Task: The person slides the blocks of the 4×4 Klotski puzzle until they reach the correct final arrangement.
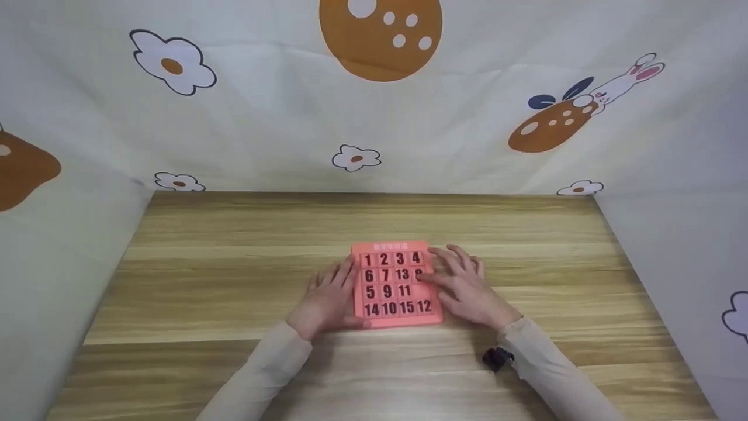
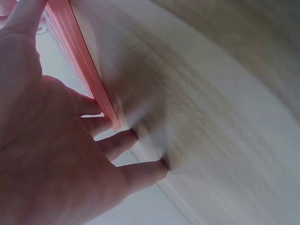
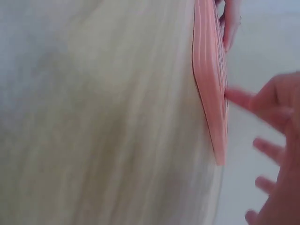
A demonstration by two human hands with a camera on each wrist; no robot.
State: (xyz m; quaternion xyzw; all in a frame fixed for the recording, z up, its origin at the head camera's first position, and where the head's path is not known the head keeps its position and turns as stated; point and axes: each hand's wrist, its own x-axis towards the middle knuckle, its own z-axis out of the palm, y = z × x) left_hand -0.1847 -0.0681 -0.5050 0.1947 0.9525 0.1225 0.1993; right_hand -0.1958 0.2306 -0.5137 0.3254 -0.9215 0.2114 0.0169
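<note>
A pink number slide puzzle (image 1: 403, 321) lies flat on the wooden table, its black-numbered tiles set in four rows. Beside its left edge rests my left hand (image 1: 324, 301), thumb at the near left corner. In the left wrist view, extended fingers (image 2: 145, 174) meet the puzzle's side and the tabletop. My right hand (image 1: 470, 292) reaches in from the right, its index finger touching the 8 tile (image 1: 418, 271) and partly covering it. The other right fingers spread beside the frame. Just below that tile, right of the 11 tile (image 1: 404, 290), is a vacant slot.
The wooden table (image 1: 234, 228) extends around the puzzle. Pale cloth (image 1: 263, 117) printed with flowers, a rabbit and orange shapes hangs behind and at both sides. A small black object (image 1: 495, 358) is at the right sleeve cuff.
</note>
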